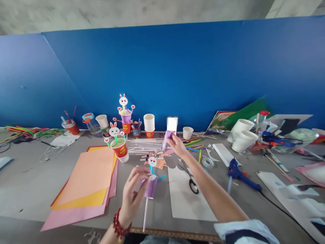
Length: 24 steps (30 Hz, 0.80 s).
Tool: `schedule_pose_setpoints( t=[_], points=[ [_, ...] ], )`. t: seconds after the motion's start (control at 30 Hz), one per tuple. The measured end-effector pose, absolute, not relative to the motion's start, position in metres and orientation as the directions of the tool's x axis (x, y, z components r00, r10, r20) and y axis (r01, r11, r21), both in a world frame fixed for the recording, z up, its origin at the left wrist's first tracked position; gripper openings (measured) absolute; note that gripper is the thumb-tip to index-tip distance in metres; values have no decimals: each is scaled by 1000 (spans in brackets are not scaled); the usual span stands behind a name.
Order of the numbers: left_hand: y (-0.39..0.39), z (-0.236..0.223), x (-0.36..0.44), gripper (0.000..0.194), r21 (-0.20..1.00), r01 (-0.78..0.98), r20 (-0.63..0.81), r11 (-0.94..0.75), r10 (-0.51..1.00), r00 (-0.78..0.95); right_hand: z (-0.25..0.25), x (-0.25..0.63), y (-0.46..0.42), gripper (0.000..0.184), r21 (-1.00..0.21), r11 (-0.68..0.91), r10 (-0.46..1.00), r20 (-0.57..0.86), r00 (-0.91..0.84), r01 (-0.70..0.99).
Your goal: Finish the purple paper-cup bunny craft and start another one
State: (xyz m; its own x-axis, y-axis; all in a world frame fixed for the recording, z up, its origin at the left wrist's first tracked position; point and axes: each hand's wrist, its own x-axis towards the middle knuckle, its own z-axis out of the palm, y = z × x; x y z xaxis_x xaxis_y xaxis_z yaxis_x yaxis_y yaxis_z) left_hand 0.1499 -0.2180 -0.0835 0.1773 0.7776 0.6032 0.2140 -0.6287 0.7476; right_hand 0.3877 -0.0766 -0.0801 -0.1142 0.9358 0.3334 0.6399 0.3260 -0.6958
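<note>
My left hand (134,191), wearing a red bead bracelet (120,225), has its fingertips pinched together over a small purple paper cup (151,187); what is between them is too small to make out. Below that cup runs a white straw (145,215), and above it stands a rabbit head (152,160) on a blue stem. A blue strip (161,177) sticks out to its right. Farther forward, my right hand (177,145) is closed on a purple-and-white strip-like piece (166,140), held up over the scattered straws. I cannot tell whether my left hand touches the cup.
Scissors (191,178) lie on white paper (189,203) beneath my right forearm. A blue glue gun (240,174) with its cord is at right. Coloured paper sheets (86,173) cover the left side. Rabbit-topped cups (118,148) and stacked cups (149,123) stand toward the blue wall.
</note>
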Motion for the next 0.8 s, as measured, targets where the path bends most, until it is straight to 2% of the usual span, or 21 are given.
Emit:
schedule_pose_setpoints(
  t=[0.07, 0.13, 0.17, 0.2, 0.23, 0.3, 0.37, 0.4, 0.47, 0.53, 0.6, 0.67, 0.73, 0.8],
  points=[
    [-204, -77, 149, 16, 685, 162, 691, -710, 704, 163, -73, 381, -114, 32, -758, 382, 919, 250, -306, 529],
    [-196, -72, 158, 15, 671, 72, 724, -738, 673, 151, -70, 371, -154, 39, -833, 373, 870, 162, -465, 408],
    [-195, -70, 165, 13, 688, 0, 718, -726, 680, 152, -71, 365, -171, 42, -943, 254, 814, 87, -574, 217],
    [-196, -68, 174, 13, 718, -90, 695, -690, 703, 148, -73, 359, -186, 45, -992, 107, 758, 43, -650, 60],
    [-200, -66, 185, 14, 750, -196, 659, -632, 739, 139, -76, 354, -198, 48, -999, -5, 733, 26, -680, -43],
    [-209, -63, 205, 15, 792, -416, 522, -447, 849, 83, -82, 345, -213, 54, -976, -171, 709, -29, -704, -132],
    [-214, -57, 218, 14, 779, -582, 328, -233, 943, 62, -87, 340, -220, 57, -975, -195, 725, -71, -685, -105],
    [-214, -53, 221, 13, 762, -632, 242, -141, 967, 76, -87, 339, -222, 57, -989, -139, 754, -68, -654, -57],
    [-207, -44, 214, 15, 736, -676, 132, -40, 988, 85, -86, 341, -227, 54, -985, 92, 859, 3, -511, 149],
    [-195, -33, 195, 22, 730, -673, 139, -119, 990, -25, -85, 350, -234, 44, -844, 288, 935, 145, -324, 453],
    [-185, -25, 173, 26, 703, -588, 304, -400, 916, -260, -85, 365, -243, 31, -695, 324, 946, 245, -213, 642],
    [-182, -24, 159, 13, 712, -539, 338, -450, 893, -298, -86, 380, -253, 20, -706, 316, 948, 265, -177, 634],
    [-187, -33, 158, 9, 815, -471, 301, -339, 941, -155, -86, 392, -260, 14, -808, 304, 953, 264, -151, 505],
    [-197, -48, 170, 13, 937, -290, 215, -195, 976, 38, -82, 396, -264, 13, -882, 299, 954, 283, -98, 363]
  ],
)
